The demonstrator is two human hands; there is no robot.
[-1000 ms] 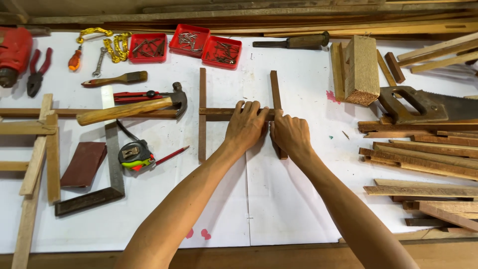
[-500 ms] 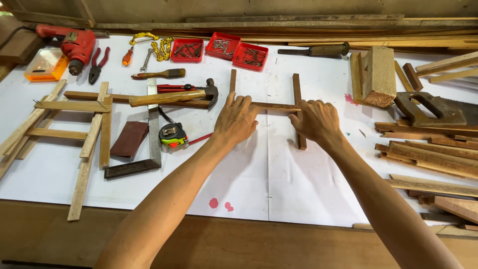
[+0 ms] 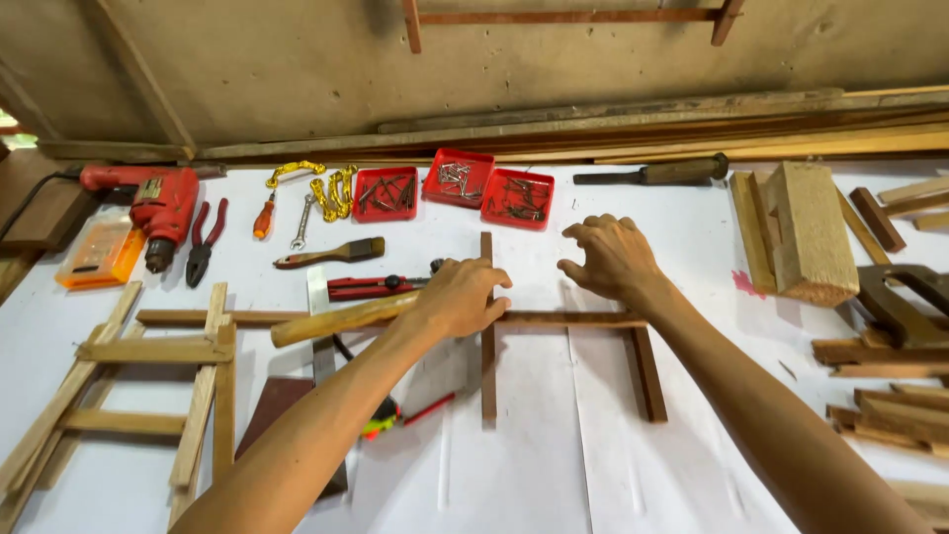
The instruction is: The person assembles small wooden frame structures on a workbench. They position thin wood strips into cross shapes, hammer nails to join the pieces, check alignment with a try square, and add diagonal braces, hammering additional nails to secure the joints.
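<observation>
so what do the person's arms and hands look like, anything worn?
Both forearms are bare: no sleeves in view. The left hand and right hand wear no gloves, and no rings, watch or bands show. No cables or markings.

A white-covered tabletop (image 3: 633, 465) runs up to a bare, stained plywood wall (image 3: 554, 59). Long boards (image 3: 692, 124) lie along its foot, under even, soft light.

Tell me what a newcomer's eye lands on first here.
Two bare forearms reach in from below: the left hand rests where dark wooden strips cross mid-table, and the right hand hovers open just beyond. Behind them stand three red trays of nails, with a red drill at far left.
</observation>
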